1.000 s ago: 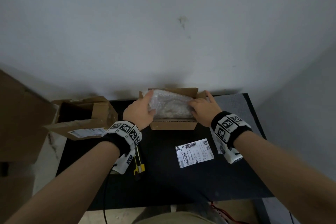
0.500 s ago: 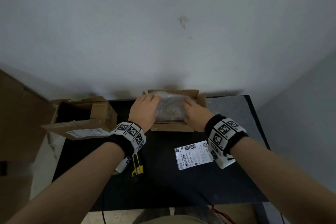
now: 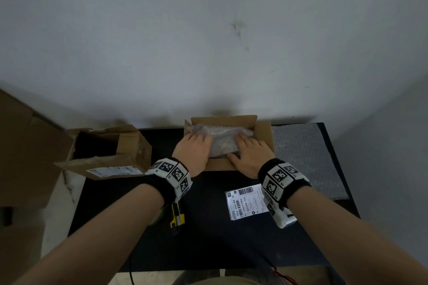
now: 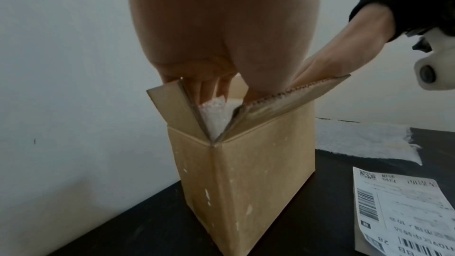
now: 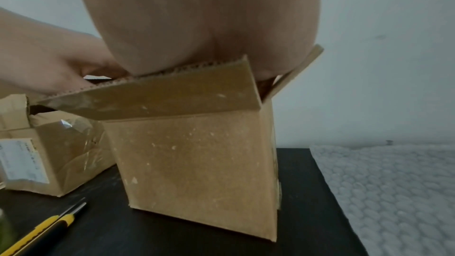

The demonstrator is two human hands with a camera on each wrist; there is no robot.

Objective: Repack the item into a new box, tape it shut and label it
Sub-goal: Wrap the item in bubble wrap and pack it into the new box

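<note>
Both hands flat inside open box (image 3: 264,136) on black table (image 3: 208,238). Left hand (image 3: 193,154) and right hand (image 3: 250,155) press down on bubble-wrapped item (image 3: 220,139), fingers straight. Item sits in box. Paper label (image 3: 245,201) lies near box. Old box (image 3: 108,150) off to left. Yellow knife (image 3: 177,216) under left wrist.

The box (image 3: 264,136) is matt brown corrugated cardboard, speckled pale. The wrap (image 3: 222,143) inside is cloudy bubble plastic. The bench (image 3: 208,238) is matt black; the label (image 3: 245,201) is smooth white paper.
</note>
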